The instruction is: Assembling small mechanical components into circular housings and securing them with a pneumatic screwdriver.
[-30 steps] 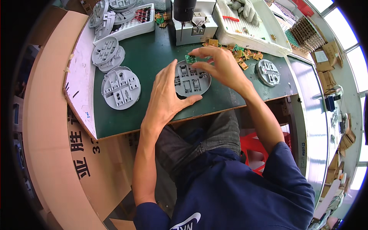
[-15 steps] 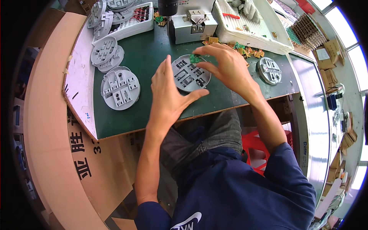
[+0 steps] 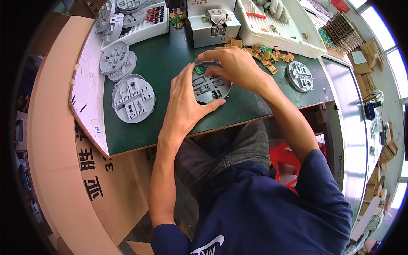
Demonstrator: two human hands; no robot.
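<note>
A round grey plastic housing [image 3: 206, 88] with moulded compartments lies on the green table in front of me. My left hand [image 3: 183, 98] grips its left side, fingers along the far-left rim and thumb on the near rim. Over its far part reaches my right hand [image 3: 236, 70], with index finger and thumb either side of a small green circuit board [image 3: 200, 69]. That board sits at the upper left inside the housing, partly hidden by my fingers. Part of the housing's right side is covered by the right hand.
At left lie more grey housings [image 3: 134, 100]. Loose small circuit boards [image 3: 267, 55] are scattered behind my right hand, near a metal-faced machine [image 3: 214, 32] and a white foam tray [image 3: 297, 44]. Another foam tray [image 3: 146, 32] holds red-and-black wired parts. One smaller round housing [image 3: 301, 76] is at right.
My right hand has moved left and lowered the green circuit board into the housing's upper-left part. The left hand has closed in on the housing's rim.
</note>
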